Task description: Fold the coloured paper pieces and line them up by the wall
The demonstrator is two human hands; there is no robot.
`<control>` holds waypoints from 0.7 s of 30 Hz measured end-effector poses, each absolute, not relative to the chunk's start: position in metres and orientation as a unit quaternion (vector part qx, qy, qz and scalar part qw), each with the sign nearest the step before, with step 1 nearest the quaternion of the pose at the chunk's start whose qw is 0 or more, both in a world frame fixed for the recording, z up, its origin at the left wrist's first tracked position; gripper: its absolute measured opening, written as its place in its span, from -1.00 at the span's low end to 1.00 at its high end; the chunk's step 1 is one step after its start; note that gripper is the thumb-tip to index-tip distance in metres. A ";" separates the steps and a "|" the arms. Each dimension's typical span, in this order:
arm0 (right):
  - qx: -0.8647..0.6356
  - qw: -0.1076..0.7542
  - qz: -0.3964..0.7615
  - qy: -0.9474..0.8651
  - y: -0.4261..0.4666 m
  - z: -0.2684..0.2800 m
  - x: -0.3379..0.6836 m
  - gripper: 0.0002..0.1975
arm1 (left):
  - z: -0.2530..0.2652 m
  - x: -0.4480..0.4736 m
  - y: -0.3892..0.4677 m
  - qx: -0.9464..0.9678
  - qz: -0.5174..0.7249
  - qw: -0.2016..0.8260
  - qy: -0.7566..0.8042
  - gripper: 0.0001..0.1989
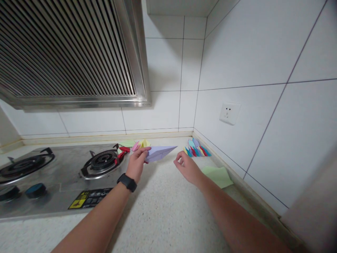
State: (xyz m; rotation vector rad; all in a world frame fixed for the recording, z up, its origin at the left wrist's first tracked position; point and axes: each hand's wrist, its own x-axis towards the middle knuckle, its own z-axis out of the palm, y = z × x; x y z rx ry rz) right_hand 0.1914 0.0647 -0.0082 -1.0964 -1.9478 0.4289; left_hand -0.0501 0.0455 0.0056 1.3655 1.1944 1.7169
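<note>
A folded purple paper plane (161, 153) is held at its left end by my left hand (137, 162), with the thumb on top. Its long point faces right, above the counter. My right hand (186, 165) hovers just past that point, apart from the paper. Its fingers are loosely curled with a small gap to the thumb, and nothing shows between them. Behind my left hand sit yellow folded paper (144, 143), pink folded paper (135, 146) and red folded paper (123, 151). Several small multicoloured folded papers (196, 149) lie in the corner, beyond my right hand.
A steel gas stove (63, 168) with black burners takes up the left side, under a range hood (79, 102). A light green paper sheet (218, 176) lies by the right wall, beside my right forearm. The speckled counter (163, 218) runs to the tiled walls.
</note>
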 end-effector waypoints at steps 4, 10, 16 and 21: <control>-0.426 0.451 0.263 -0.739 0.067 -0.009 0.190 -0.82 | -0.003 -0.035 0.043 0.484 0.617 0.448 0.430 -0.60; -0.372 0.496 0.385 -0.684 0.070 -0.006 0.184 -0.77 | -0.004 -0.026 0.035 0.501 0.546 0.516 0.430 -0.53; -0.323 0.512 0.462 -0.648 0.063 0.002 0.180 -0.79 | -0.003 -0.021 0.032 0.619 0.503 0.402 0.450 -0.55; -0.270 0.490 0.497 -0.663 0.056 0.000 0.174 -0.76 | 0.001 -0.016 0.028 0.676 0.518 0.318 0.416 -0.66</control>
